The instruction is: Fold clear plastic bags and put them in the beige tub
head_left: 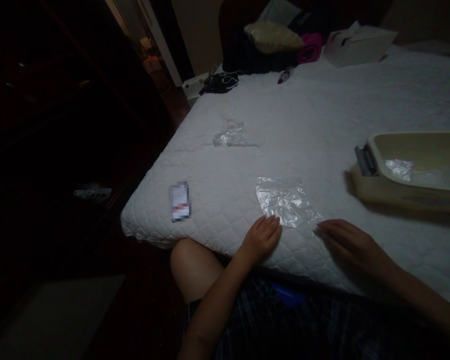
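Observation:
A clear plastic bag lies spread on the white quilted mattress, wrinkled and shiny. My left hand rests flat at its near left edge, fingers stretched out and touching the plastic. At the bag's right corner, my right hand has its fingers pressed together in a pinch on the plastic. Farther back on the bed is another crumpled clear plastic bag. To the left, a phone-shaped object lies near the mattress edge, its face blurred out.
A cream plastic bin with a grey handle latch stands at right, shiny plastic inside. On the far side are a white box, a beige pillow, a magenta roll and a dark bundle with cords. The mattress ends at left.

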A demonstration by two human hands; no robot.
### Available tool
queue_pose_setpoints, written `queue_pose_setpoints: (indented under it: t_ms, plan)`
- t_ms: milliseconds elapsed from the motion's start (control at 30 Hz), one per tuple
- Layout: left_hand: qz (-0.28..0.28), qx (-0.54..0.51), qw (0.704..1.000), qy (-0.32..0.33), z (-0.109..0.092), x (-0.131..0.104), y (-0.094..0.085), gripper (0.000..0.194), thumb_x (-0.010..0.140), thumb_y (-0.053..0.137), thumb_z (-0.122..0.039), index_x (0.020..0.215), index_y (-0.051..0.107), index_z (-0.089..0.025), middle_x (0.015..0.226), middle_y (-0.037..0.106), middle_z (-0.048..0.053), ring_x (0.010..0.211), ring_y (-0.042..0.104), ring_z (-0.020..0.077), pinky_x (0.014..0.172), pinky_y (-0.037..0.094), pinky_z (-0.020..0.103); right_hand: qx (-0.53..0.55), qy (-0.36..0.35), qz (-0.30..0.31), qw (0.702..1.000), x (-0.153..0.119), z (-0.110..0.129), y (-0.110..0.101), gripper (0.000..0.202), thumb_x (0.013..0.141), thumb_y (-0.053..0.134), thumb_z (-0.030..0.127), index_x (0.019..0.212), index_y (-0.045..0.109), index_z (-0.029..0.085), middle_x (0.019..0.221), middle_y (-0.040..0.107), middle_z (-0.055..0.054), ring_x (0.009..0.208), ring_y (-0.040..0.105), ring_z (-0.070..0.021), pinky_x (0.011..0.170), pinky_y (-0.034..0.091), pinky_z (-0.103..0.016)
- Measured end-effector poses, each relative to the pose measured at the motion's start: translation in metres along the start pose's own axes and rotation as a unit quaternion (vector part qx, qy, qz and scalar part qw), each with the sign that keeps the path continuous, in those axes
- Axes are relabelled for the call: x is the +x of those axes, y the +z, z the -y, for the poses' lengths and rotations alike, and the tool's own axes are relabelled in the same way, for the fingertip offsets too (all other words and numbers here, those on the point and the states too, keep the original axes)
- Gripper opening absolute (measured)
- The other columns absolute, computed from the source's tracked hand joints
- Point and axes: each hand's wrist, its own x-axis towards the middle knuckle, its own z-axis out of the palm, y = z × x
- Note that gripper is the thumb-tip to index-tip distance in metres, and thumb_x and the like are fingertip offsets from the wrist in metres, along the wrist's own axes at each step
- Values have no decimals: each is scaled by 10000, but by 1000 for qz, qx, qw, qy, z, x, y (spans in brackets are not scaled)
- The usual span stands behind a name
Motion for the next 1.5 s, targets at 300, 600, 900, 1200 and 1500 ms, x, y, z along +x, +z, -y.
queue_pose_setpoints:
  t_ms: [300,600,900,1200,1500]
  plan:
    - [24,-2,1000,-13,-23,13,11,249,907,404,-133,1075,582,-87,1135,630,125,1142,538,211,970,458,397,-191,-247,15,950,-11,-2,13,325,883,378,80,1130,577,150,1055,667,-115,968,592,-211,882,406,-414]
    - [41,12,999,-9,-23,12,11,283,915,377,-133,1132,549,-80,1157,615,120,1140,534,209,997,431,400,-222,-263,-8,939,-1,-5,8,290,873,412,68,1095,579,150,1037,682,-105,949,598,-207,904,374,-407]
    - [30,15,999,-10,-24,14,11,293,905,380,-134,1129,563,-86,1175,607,120,1146,518,207,1004,425,404,-140,-220,10,965,0,-13,15,322,871,429,134,1151,560,222,1081,675,-72,981,599,-201,910,373,-415]
    - [53,22,998,1,-24,12,12,278,907,389,-140,1116,570,-120,1218,586,114,1203,482,215,1022,396,451,-46,-174,37,983,4,-18,13,327,816,460,142,1112,565,229,987,690,-61,920,625,-197,945,368,-455]
    - [41,27,999,8,-23,12,12,273,910,400,-150,1124,564,-108,1212,592,113,1188,500,219,1021,391,444,-21,-142,33,989,30,-16,8,234,859,459,222,1057,583,231,939,691,-57,878,635,-200,910,414,-447]
